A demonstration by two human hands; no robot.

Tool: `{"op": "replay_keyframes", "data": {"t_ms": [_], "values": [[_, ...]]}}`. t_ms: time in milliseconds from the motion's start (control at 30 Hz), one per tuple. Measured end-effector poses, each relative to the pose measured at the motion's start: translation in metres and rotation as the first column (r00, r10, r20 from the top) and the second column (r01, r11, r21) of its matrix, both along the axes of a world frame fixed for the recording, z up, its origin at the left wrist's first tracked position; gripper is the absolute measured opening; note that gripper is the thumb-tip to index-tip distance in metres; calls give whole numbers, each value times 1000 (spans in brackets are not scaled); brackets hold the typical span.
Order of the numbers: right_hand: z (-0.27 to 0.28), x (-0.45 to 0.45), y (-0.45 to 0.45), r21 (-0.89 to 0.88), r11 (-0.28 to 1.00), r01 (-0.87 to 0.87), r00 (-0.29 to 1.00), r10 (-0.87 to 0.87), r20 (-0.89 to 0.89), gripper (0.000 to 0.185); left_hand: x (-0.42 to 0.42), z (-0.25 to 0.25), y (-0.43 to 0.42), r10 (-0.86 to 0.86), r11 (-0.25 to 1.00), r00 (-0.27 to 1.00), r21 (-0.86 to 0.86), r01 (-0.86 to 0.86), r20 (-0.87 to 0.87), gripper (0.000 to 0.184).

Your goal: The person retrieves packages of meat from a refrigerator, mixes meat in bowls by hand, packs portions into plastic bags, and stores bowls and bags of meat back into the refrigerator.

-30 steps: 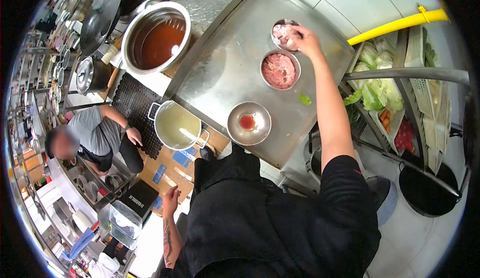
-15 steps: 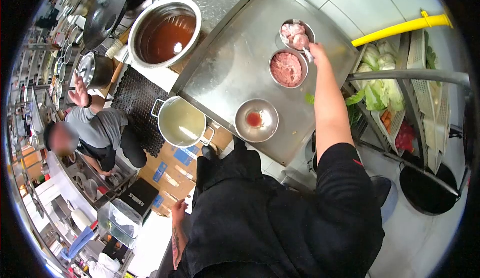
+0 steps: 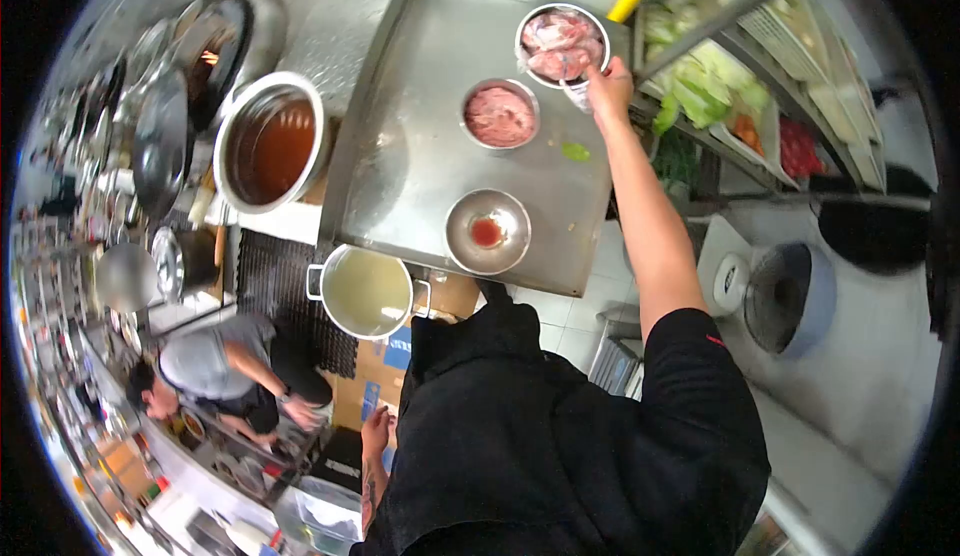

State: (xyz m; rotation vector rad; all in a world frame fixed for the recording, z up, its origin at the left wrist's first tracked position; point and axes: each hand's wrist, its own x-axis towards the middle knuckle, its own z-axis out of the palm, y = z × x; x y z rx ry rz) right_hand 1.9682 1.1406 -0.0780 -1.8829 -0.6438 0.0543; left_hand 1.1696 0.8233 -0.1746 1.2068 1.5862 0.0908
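My right hand point(image 3: 608, 91) is closed on the rim of a round metal bowl point(image 3: 521, 54) at the far right of the steel table. Pinkish raw meat pieces point(image 3: 560, 44), apparently with clear plastic around them, fill that bowl. Just nearer to me is a second metal bowl point(image 3: 537, 121) of pink ground meat point(image 3: 498, 116). A wider steel bowl point(image 3: 460, 241) by the table's front edge has a little red-brown liquid point(image 3: 487, 232) at its bottom. Low on the left, my left hand point(image 3: 376, 433) hangs beside my body with its fingers curled; their contents are hidden.
The steel table point(image 3: 400, 186) has raised edges. Left of it stand a pot of brown liquid point(image 3: 275, 151) and a white pot of pale liquid point(image 3: 365, 291). A co-worker point(image 3: 220, 361) bends at the far left. Vegetable shelves point(image 3: 735, 146) flank my right arm.
My right hand and the meat bowl have moved away from the ground-meat bowl, leaving a gap between them. My view has shifted. The co-worker has lowered a raised hand and bent down.
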Motion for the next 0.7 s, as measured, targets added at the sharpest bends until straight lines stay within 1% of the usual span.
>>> {"op": "replay_keyframes", "data": {"t_ms": [33,100,167,200,267,300,333,400,433,467,500,533,567,600,633,667,700], "values": [[14,-5,-22,-25,999,39,999,-39,14,29,-2,-1,21,-79,995,997,61,79,-3,32],[26,-15,-67,-29,996,80,996,-79,41,29,-15,-24,62,-148,988,988,48,145,51,31],[58,-59,-118,58,992,111,994,-111,5,29,-29,-51,100,-115,993,980,-2,117,163,30],[55,-76,-144,80,989,121,993,-122,3,26,-24,-52,123,-181,983,971,44,176,157,29],[63,-130,-192,66,973,219,976,-217,-33,24,21,-11,172,-246,969,938,98,229,242,27],[71,-162,-212,76,965,250,968,-247,-46,24,36,3,195,-443,881,873,284,379,207,25],[73,-193,-232,77,954,289,957,-286,-47,24,47,11,212,-420,894,877,273,356,232,24],[73,-255,-268,94,925,369,929,-366,-49,24,76,46,240,-525,830,794,393,396,307,25],[70,-284,-282,96,906,412,911,-408,-51,24,87,60,249,-577,793,763,426,436,292,23],[66,-314,-295,144,887,439,898,-434,-67,25,97,75,254,-623,756,732,453,473,276,22],[63,-344,-306,187,868,459,888,-452,-83,25,109,96,254,-704,684,661,501,530,262,21],[67,-372,-314,187,852,489,872,-479,-99,25,126,122,251,-771,608,588,551,571,243,20],[66,-396,-326,185,840,510,860,-499,-103,25,145,155,239,-860,461,474,683,567,188,18],[64,-418,-336,140,850,509,860,-493,-130,21,163,187,228,-939,280,323,806,522,116,19],[62,-441,-344,100,857,506,858,-488,-160,18,177,223,211,-962,255,227,813,523,155,22],[66,-462,-351,91,852,515,852,-497,-167,18,192,247,195,-987,158,80,867,473,136,31],[70,-482,-357,96,838,536,838,-516,-177,18,206,257,181,-998,55,0,913,405,60,36]]}}
